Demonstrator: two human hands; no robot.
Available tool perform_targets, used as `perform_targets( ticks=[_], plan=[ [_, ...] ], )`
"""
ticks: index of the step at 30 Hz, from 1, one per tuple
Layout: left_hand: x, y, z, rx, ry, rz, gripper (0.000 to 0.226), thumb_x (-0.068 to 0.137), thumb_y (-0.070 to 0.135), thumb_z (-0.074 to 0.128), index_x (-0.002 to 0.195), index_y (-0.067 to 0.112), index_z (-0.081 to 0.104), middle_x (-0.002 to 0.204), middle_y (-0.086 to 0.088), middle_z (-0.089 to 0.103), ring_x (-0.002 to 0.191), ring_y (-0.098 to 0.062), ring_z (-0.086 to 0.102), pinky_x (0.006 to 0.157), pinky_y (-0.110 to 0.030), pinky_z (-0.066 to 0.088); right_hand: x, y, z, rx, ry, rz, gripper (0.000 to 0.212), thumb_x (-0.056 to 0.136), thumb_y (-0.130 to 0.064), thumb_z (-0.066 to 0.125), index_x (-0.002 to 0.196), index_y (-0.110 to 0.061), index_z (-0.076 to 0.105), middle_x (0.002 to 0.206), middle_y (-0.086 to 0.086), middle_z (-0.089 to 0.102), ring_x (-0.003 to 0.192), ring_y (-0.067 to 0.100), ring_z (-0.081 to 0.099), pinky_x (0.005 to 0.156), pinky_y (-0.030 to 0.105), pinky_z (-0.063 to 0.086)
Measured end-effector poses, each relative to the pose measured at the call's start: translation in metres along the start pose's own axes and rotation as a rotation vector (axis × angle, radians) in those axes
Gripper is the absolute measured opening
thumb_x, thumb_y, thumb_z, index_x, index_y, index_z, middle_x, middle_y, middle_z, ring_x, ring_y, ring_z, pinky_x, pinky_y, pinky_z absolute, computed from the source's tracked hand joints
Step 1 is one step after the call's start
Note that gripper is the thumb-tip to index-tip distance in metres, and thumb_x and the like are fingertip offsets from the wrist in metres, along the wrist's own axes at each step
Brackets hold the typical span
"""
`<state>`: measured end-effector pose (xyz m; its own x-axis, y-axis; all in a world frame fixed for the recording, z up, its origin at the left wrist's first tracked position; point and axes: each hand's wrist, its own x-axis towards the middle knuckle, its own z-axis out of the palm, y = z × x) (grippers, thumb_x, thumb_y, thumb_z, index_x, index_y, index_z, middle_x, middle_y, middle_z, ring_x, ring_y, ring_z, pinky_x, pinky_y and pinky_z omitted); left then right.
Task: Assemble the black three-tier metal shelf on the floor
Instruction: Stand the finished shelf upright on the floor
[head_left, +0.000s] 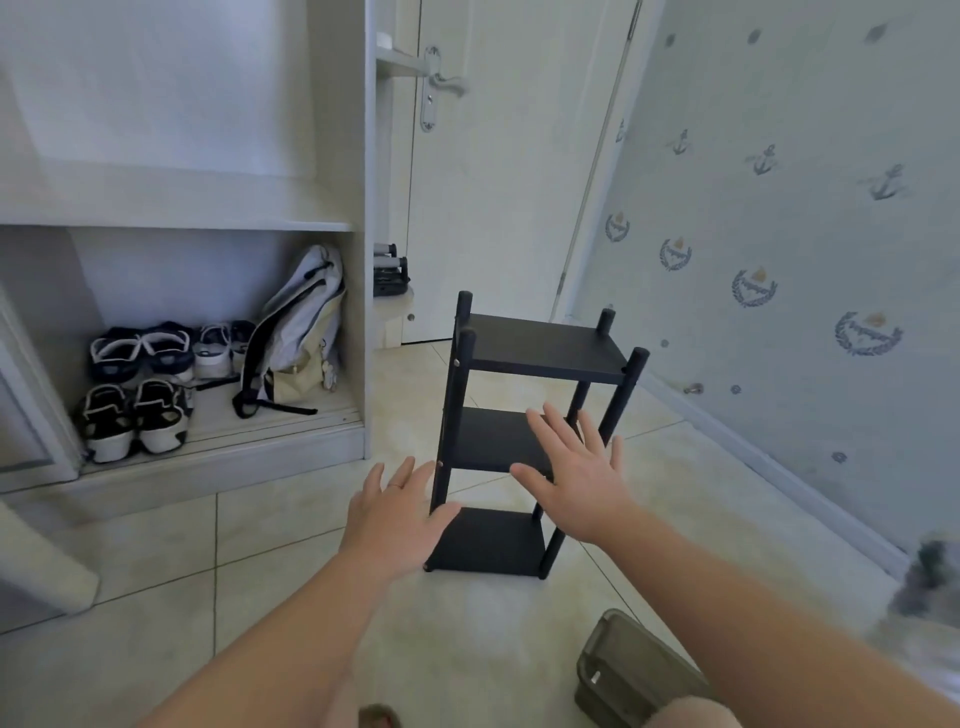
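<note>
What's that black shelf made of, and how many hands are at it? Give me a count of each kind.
Black shelf boards: 3 (top, middle, bottom)
Black upright posts: 4 (front left, back left, back right, front right)
Hands: 2, left hand and right hand, both spread open
Total: 9

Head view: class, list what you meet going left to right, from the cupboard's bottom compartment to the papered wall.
shoes → backpack → left hand → black shelf → anchor-patterned wall
</note>
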<state>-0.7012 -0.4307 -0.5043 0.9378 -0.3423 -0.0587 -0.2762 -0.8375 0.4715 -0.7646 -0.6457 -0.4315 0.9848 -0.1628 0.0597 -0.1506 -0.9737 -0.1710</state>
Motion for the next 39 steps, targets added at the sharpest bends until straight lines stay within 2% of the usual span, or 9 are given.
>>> perform_targets(
  ticks=[6, 11, 18, 21, 25, 30, 39],
  plan=[
    [-0.031, -0.006, 0.002, 0.141, 0.03, 0.059, 0.069, 0.097, 0.069, 0.029, 0.158, 0.041, 0.009, 0.169, 0.009, -0.002, 0.154, -0.027, -0.011, 0.124, -0.052, 0.003, -0.035, -0.008, 0.031, -0.048, -0.08, 0.021, 0.075, 0.099, -0.072, 0.021, 0.159, -0.042, -0.012, 0.168, -0.015, -0.017, 0.155, 0.027, -0.02, 0.12, 0.061, -0.009],
    [-0.04, -0.034, 0.044, 0.152, 0.031, -0.039, 0.068, 0.1, 0.061, 0.03, 0.159, 0.038, 0.004, 0.169, 0.004, -0.009, 0.153, -0.03, -0.017, 0.123, -0.054, -0.003, -0.027, -0.026, 0.087, -0.071, -0.152, -0.037, 0.077, 0.1, -0.07, 0.022, 0.158, -0.037, -0.017, 0.168, -0.01, -0.019, 0.155, 0.029, -0.02, 0.122, 0.063, -0.007],
    [-0.004, -0.114, 0.122, 0.161, -0.031, -0.181, 0.07, 0.101, 0.063, 0.026, 0.158, 0.037, -0.004, 0.168, 0.004, -0.013, 0.153, -0.029, -0.02, 0.122, -0.054, -0.008, 0.019, -0.037, 0.212, -0.178, -0.337, -0.076, 0.078, 0.097, -0.071, 0.012, 0.156, -0.035, -0.025, 0.166, -0.006, -0.028, 0.154, 0.029, -0.022, 0.122, 0.062, -0.003],
    [0.018, -0.157, 0.156, 0.219, -0.152, -0.246, 0.07, 0.101, 0.061, 0.024, 0.158, 0.037, -0.008, 0.168, 0.004, -0.015, 0.152, -0.029, -0.022, 0.121, -0.055, -0.009, 0.041, -0.038, 0.265, -0.266, -0.411, -0.173, 0.078, 0.096, -0.07, 0.005, 0.155, -0.031, -0.029, 0.166, -0.002, -0.029, 0.154, 0.032, -0.02, 0.12, 0.066, 0.0],
    [0.039, -0.195, 0.181, 0.219, -0.285, -0.403, 0.071, 0.101, 0.062, 0.022, 0.158, 0.036, -0.011, 0.167, 0.004, -0.017, 0.152, -0.029, -0.023, 0.119, -0.054, -0.012, 0.075, -0.045, 0.311, -0.281, -0.577, -0.18, 0.077, 0.096, -0.07, 0.003, 0.154, -0.032, -0.029, 0.164, -0.002, -0.032, 0.153, 0.032, -0.024, 0.119, 0.069, 0.0],
    [0.02, -0.171, 0.123, 0.248, -0.391, -0.419, 0.071, 0.101, 0.063, 0.02, 0.157, 0.036, -0.014, 0.168, 0.005, -0.017, 0.152, -0.029, -0.02, 0.121, -0.054, -0.008, 0.076, -0.057, 0.256, -0.264, -0.713, -0.197, 0.077, 0.094, -0.073, 0.002, 0.152, -0.034, -0.032, 0.164, -0.003, -0.034, 0.153, 0.033, -0.024, 0.118, 0.069, 0.0],
    [-0.003, -0.051, -0.09, 0.212, -0.362, -0.41, 0.07, 0.101, 0.062, 0.02, 0.158, 0.036, -0.011, 0.168, 0.004, -0.013, 0.153, -0.028, -0.018, 0.121, -0.054, -0.005, 0.09, -0.09, 0.002, -0.23, -0.737, -0.248, 0.077, 0.095, -0.071, 0.001, 0.154, -0.033, -0.03, 0.165, -0.003, -0.03, 0.152, 0.033, -0.026, 0.119, 0.069, 0.001]
  ],
)
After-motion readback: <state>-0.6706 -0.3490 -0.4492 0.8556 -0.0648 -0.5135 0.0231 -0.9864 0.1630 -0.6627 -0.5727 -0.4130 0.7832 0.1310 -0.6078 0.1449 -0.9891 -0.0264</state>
